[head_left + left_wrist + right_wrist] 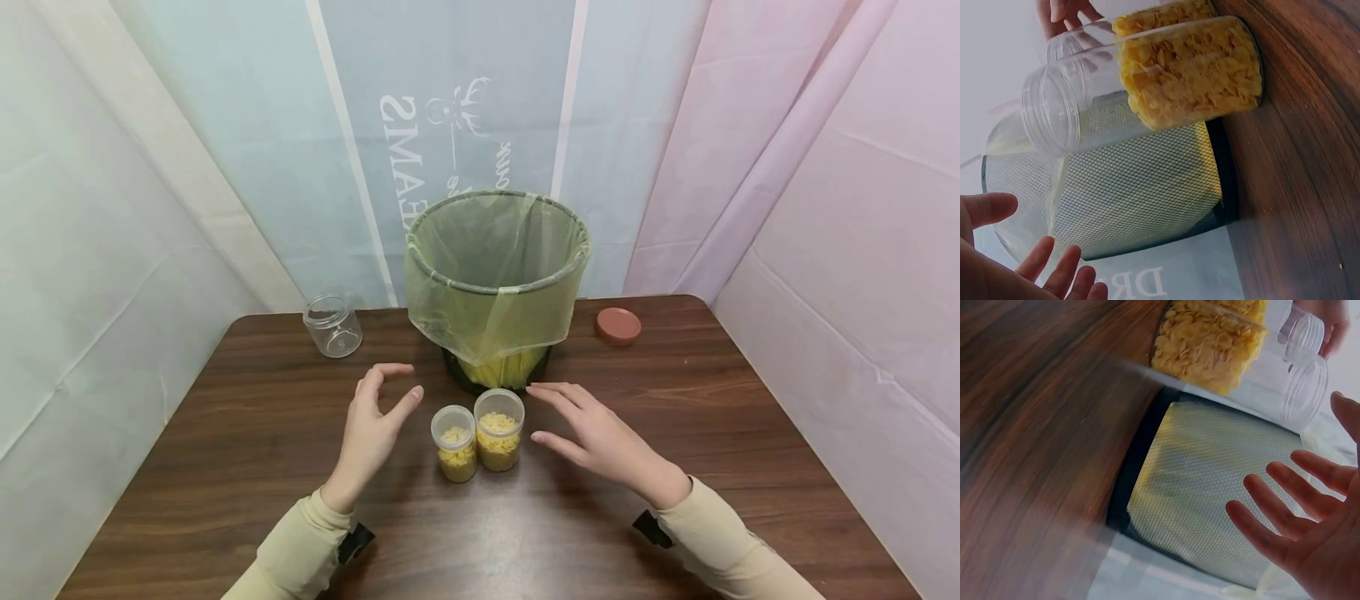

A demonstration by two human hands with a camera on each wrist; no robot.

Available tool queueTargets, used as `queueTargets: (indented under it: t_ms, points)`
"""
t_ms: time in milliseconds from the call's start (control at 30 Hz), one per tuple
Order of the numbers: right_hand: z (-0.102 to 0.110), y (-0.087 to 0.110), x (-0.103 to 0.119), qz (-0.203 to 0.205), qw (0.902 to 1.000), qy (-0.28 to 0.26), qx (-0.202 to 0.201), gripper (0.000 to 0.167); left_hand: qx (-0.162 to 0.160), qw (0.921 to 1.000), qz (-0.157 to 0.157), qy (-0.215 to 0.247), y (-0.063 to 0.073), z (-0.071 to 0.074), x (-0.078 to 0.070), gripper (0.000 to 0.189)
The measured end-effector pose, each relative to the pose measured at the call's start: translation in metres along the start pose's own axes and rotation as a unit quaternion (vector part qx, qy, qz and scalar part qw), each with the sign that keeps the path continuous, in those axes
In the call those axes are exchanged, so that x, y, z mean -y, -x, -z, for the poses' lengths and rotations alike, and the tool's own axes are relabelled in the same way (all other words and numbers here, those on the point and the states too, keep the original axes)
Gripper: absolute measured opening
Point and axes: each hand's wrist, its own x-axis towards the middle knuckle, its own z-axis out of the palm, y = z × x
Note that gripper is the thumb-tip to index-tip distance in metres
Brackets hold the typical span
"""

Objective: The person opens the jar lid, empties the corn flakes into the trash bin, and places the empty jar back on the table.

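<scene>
Two clear lidless jars stand side by side on the table, each partly filled with yellow flakes. The smaller jar is on the left and the larger jar touches or nearly touches it on the right. My left hand hovers left of the smaller jar, thumb and fingers spread apart, holding nothing. On the other side, my right hand is held beside the larger jar with its fingers extended and apart from the glass. Both wrist views show empty palms near the jars.
Behind the jars stands a mesh wastebasket lined with a pale yellow-green bag. An empty clear jar is at the back left of the brown table. A reddish round lid lies at the back right. Curtains surround the table.
</scene>
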Motion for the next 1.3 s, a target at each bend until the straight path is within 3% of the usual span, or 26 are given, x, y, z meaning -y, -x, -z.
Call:
queueTargets:
  t_ms: [300,933,1300]
  points:
    - [-0.015,-0.017,0.008,0.035,0.9993,-0.012,-0.006,0.063,0.025,0.9996,0.0,0.013,0.002,-0.005,-0.004,0.032]
    - [-0.03,-0.027,0.007,0.031,0.9959,-0.085,0.005,0.065,0.037,0.9988,0.016,0.026,0.003,-0.008,-0.003,0.03]
    - [-0.028,-0.027,0.009,0.025,0.9956,-0.09,0.008,0.065,0.034,0.9987,0.011,0.035,0.006,-0.011,-0.003,0.03]
